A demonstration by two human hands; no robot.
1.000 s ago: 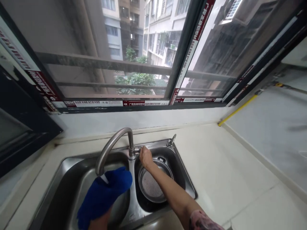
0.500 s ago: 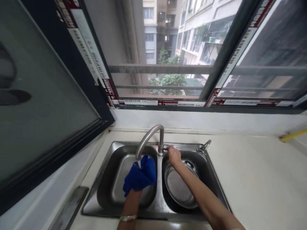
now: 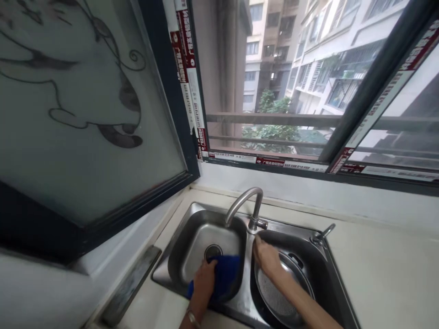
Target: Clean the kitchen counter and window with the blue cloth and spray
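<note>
A blue cloth (image 3: 227,274) hangs from my left hand (image 3: 205,278), whose fingers are closed on it over the near part of the left basin (image 3: 195,242). My right hand (image 3: 266,257) is over the left edge of the right basin, just below the faucet's handle (image 3: 262,224) and apart from it; its fingers are pressed together, and whether they hold anything is hidden. The curved steel faucet (image 3: 244,197) points over the left basin, with no water seen running. Beneath my right forearm, a round perforated metal strainer (image 3: 274,292) lies in the right basin.
An open frosted window panel (image 3: 85,151) with a cat drawing reaches in from the left. A small metal fitting (image 3: 322,235) stands at the sink's back right corner. A dark strip (image 3: 132,288) lies left of the sink, and pale countertop (image 3: 387,269) extends right.
My right hand has left the faucet handle and come nearer. My left hand has drawn the blue cloth away from the spout toward me. The view has turned left.
</note>
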